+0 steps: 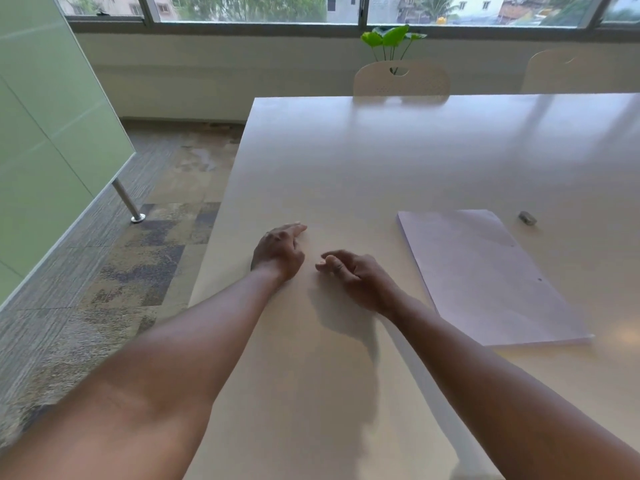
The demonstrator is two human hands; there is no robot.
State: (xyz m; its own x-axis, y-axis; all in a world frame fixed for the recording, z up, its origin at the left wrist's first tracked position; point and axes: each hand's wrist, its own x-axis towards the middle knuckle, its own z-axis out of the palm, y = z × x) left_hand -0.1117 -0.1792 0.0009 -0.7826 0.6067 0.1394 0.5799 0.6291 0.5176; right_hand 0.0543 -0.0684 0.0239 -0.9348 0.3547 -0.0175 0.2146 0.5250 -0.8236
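Two hands (pixel 278 252) (pixel 356 277), one paper stack (pixel 485 271), two chairs (pixel 401 79) (pixel 581 71)

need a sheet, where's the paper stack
In the head view the paper stack lies on the table right of the right hand, a small grey object beyond its far corner.

Soft window (pixel 256 8) daylight — blurred, bowed edges.

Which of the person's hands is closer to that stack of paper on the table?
The right. The right hand lies just left of the paper stack, apart from it, fingers loosely curled. The left hand rests on the table farther left, beyond the right hand.
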